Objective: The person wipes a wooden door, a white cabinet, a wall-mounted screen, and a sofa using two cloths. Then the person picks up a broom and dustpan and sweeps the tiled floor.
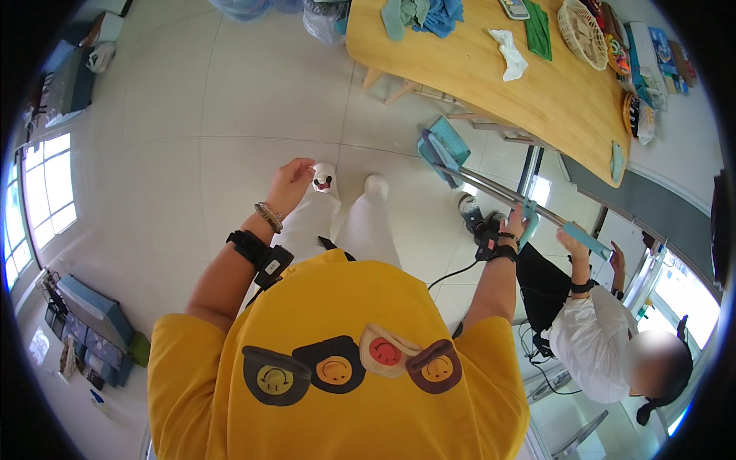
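My right hand (pixel 516 223) is closed around the teal-ended dustpan handle (pixel 530 221), out to my right. A metal broom pole (pixel 489 188) runs close beside it, and I cannot tell whether my fingers also grip it. The pole ends in a teal grip (pixel 586 240). At the far end, the teal dustpan (pixel 448 141) and the grey-blue broom head (pixel 440 158) are together near the table legs. My left hand (pixel 294 177) hangs above my white shoe (pixel 324 177), fingers loosely bent, with nothing visible in it.
Another person (pixel 598 339) is at my right, one hand (pixel 572 244) near the broom grip. A wooden table (pixel 460 63) at the upper right bears cloths (pixel 440 17), a tissue (pixel 509 54) and a basket (pixel 581 34). Plastic bags (pixel 325 23) stand beside it. A cable (pixel 451 273) trails from my right wrist.
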